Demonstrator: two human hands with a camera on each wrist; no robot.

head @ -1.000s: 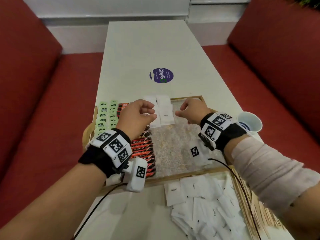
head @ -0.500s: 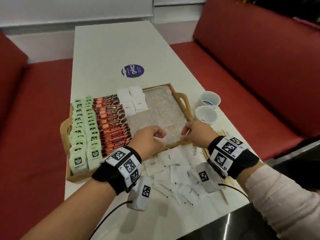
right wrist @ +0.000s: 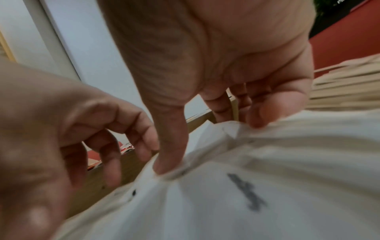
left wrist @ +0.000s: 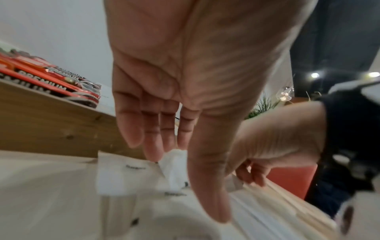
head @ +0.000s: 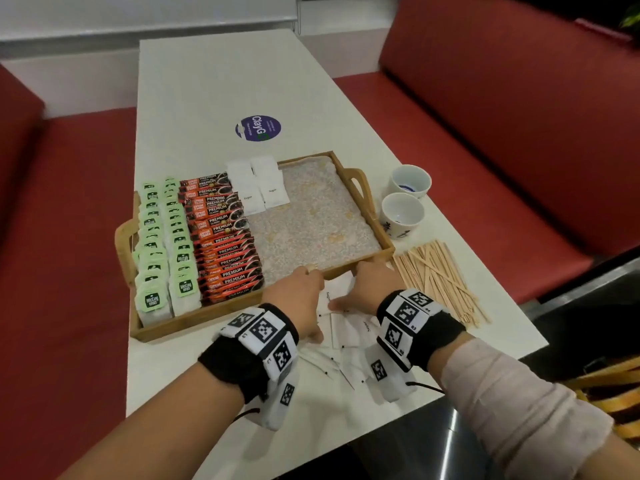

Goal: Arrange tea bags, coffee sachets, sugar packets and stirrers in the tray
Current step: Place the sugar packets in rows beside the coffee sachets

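Since the earlier frame both hands have dropped from the tray (head: 349,268) rim onto the loose sugar packets (head: 346,327) on the table (head: 194,98). Two cups (head: 403,209) and stirrers (head: 440,275) are seen right of the tray; tea bags (head: 162,244), coffee sachets (head: 221,233) and sugar (head: 258,188) are already filed inside. Left hand (head: 301,299) fingers reach down, a packet corner touched. Right hand (head: 370,289) pinches a packet between thumb and fingers.

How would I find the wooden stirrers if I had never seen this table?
Start at the wooden tray on the white table. Just off its near right corner, below two white cups, lies a loose heap of stirrers. They are the only thin, pale wooden sticks; everything else nearby is a flat packet.
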